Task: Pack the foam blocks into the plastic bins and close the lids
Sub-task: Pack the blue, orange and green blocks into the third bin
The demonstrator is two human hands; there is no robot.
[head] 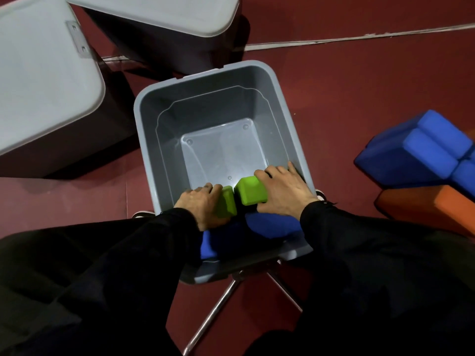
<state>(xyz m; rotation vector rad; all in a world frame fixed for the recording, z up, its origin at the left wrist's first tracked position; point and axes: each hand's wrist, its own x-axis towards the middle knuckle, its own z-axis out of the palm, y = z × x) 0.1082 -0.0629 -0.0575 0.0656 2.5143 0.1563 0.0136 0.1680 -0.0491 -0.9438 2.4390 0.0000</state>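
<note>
Foam blocks are going into the open grey plastic bin (pixel 279 104) in front of me, and I have one in each hand at its near end: my left hand (pixel 199 204) curls over the top of a green block (pixel 227 203), and my right hand (pixel 282 192) wraps the side of a second green block (pixel 250 192), fingers closed on the foam, not spread. The two greens sit almost touching, above blue blocks (pixel 270 226) already lying against the near wall. To do this well, I judge I should set both down flat and square, long faces together, and press them snug toward the wall so no gaps waste room; most of the bin's floor is bare, so there is plenty of space to build neat rows. The foam looks matte and soft-edged, with rounded corners, likely light and slightly yielding, so a gentle grip should suffice. The bin is smooth, glossy moulded plastic with rounded corners and a stepped inner wall, its bottom catching glare. More blue blocks (pixel 421 150) and an orange block (pixel 426 204) wait on the dark red floor to my right. Two other bins with pale grey lids (pixel 43 80) on stand at the upper left.
</note>
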